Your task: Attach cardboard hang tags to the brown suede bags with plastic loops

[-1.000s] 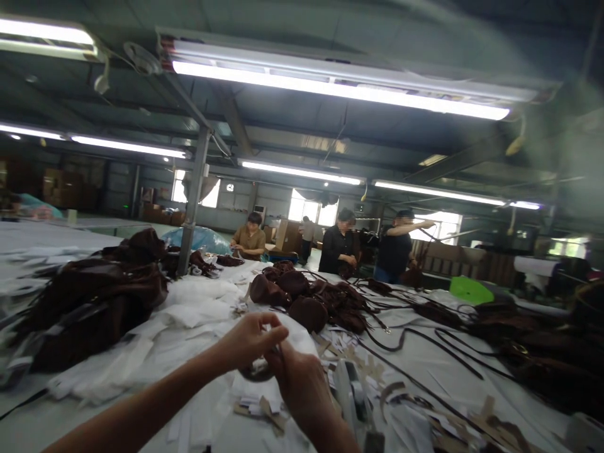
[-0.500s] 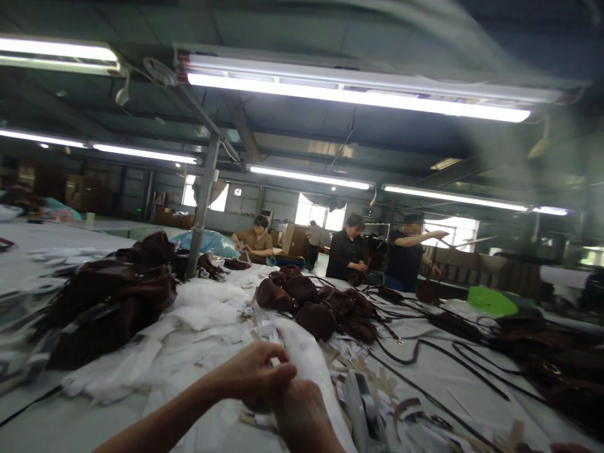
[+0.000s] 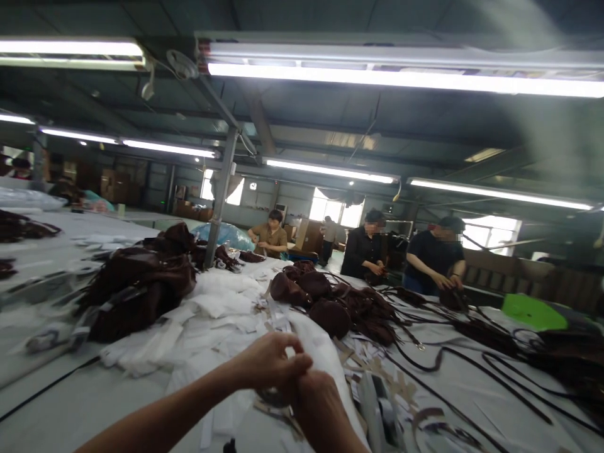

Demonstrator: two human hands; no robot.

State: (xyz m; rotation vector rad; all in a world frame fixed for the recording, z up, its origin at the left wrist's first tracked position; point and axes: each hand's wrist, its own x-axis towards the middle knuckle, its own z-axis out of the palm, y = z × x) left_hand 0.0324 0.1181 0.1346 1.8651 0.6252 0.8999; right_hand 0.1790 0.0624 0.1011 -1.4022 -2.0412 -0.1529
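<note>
My left hand (image 3: 268,363) and my right hand (image 3: 319,397) meet over the table, fingers curled and pressed together. Whatever they grip, if anything, is hidden behind the fingers. Just below them, partly covered, a small roundish item (image 3: 272,396) lies among scraps; its kind is unclear. A grey tape dispenser (image 3: 377,409) stands to the right of my right hand. Beyond the hands are a roll of white padding (image 3: 314,340) and a heap of dark brown leather bags (image 3: 333,318) with long straps.
Another pile of brown bags (image 3: 146,283) lies at left beside white sheets (image 3: 217,305). Paper scraps (image 3: 396,380) and dark straps (image 3: 504,384) spread over the right side. A metal post (image 3: 221,201) rises behind. Co-workers (image 3: 434,258) stand across the table near a green object (image 3: 533,311).
The view has turned left, so the scene sits further right. My hands stay together. The co-worker at far right has lowered a raised arm, both hands now at a brown bag.
</note>
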